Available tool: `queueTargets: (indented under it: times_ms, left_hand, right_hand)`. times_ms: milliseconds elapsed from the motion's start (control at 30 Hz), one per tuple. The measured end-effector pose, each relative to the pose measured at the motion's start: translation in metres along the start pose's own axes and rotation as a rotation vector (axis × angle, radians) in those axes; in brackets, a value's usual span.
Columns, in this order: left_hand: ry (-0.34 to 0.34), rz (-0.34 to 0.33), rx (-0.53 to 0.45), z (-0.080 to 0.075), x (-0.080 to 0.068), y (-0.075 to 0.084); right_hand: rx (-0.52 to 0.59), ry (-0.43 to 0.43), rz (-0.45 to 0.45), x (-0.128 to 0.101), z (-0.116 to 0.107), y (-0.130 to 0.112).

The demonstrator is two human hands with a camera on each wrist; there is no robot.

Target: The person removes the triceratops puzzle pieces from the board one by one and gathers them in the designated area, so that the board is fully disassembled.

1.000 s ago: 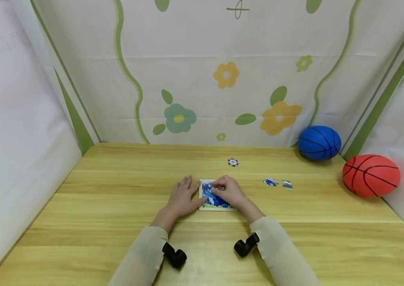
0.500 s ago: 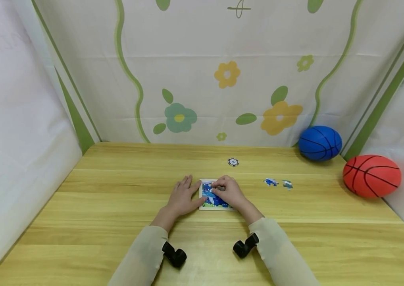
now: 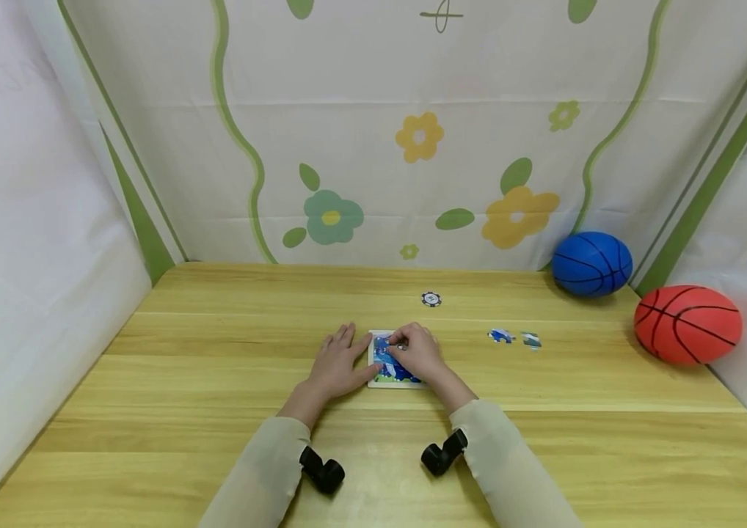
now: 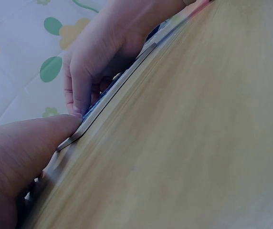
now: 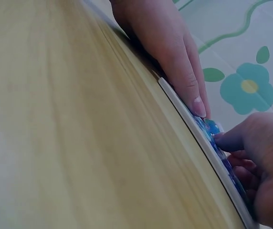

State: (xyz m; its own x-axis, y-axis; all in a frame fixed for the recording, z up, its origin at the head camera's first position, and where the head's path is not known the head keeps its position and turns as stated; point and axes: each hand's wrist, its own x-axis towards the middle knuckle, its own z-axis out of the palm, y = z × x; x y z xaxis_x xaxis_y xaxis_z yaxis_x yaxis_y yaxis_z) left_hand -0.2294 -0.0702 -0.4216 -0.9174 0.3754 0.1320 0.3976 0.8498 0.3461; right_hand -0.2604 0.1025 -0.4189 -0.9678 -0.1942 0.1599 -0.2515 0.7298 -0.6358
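A small jigsaw puzzle (image 3: 387, 359) in a pale tray frame, with a blue picture, lies between the hands in the head view. My left hand (image 3: 337, 364) lies spread with straight fingers along the tray's left side; its thumb (image 5: 192, 98) rests on the tray's edge. My right hand (image 3: 420, 353) is over the right part of the puzzle, fingers curled in. In the right wrist view its thumb and fingers pinch a blue puzzle piece (image 5: 212, 126) at the picture's surface. That hand hides much of the puzzle's right side.
Two loose puzzle pieces lie to the right: a blue one (image 3: 501, 336) and a greyish-green one (image 3: 530, 339). Behind the tray is a round poker chip (image 3: 431, 299). A blue ball (image 3: 591, 264) and a red ball (image 3: 687, 325) sit at the table's right edge.
My right hand and forearm have shifted slightly left over the puzzle, fingers still pinched together. The left hand holds its place on the tray, and the loose pieces have not moved.
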Motion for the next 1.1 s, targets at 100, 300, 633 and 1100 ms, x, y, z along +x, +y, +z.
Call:
queueTargets:
  times_ms: [100,300,633,1100]
  left_hand:
    - [0.005,0.004,-0.011,-0.001,-0.001,0.001]
    - [0.006,0.005,-0.009,-0.001,-0.001,0.0]
    - [-0.002,0.001,0.002,-0.002,0.0,0.001]
    - [-0.002,0.003,-0.009,-0.001,-0.001,0.0]
  right_hand:
    - [0.026,0.003,-0.003,0.001,0.0,0.0]
    - [0.094,0.005,-0.011,0.002,0.0,-0.001]
    - [0.134,-0.015,-0.05,0.003,0.001,0.001]
    - [0.277,-0.036,-0.043,0.004,-0.022,0.006]
